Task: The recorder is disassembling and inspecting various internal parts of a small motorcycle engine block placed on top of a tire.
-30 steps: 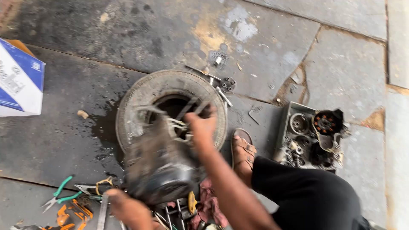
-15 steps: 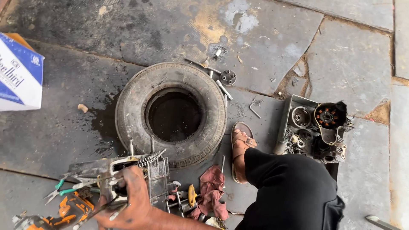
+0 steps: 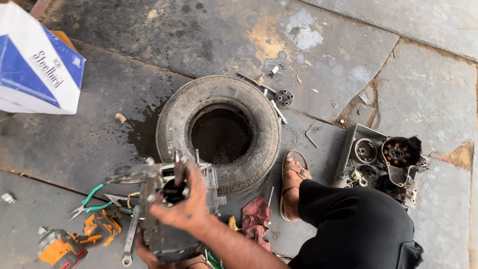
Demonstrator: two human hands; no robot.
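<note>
A greasy metal engine block [image 3: 169, 234] sits low at the near left, just in front of an old tyre [image 3: 172, 117] lying flat on the stone floor. My right hand [image 3: 181, 209] grips the block's top, its arm reaching in from the lower right. My left hand [image 3: 143, 253] holds the block from underneath at the bottom edge, and only its fingers show. The tyre's hole [image 3: 221, 134] is dark and nothing lies in it.
Green-handled pliers [image 3: 92, 200], a spanner [image 3: 130, 238] and an orange power tool [image 3: 62, 247] lie at the left. A red rag [image 3: 256, 219] and my sandalled foot [image 3: 294, 182] are beside the tyre. A tray of engine parts [image 3: 371, 152] stands right, a blue-and-white box [image 3: 37, 65] far left.
The engine block has come off the tyre and moved toward me and to the left, next to the tools. Both hands moved with it. The tyre's hole now shows.
</note>
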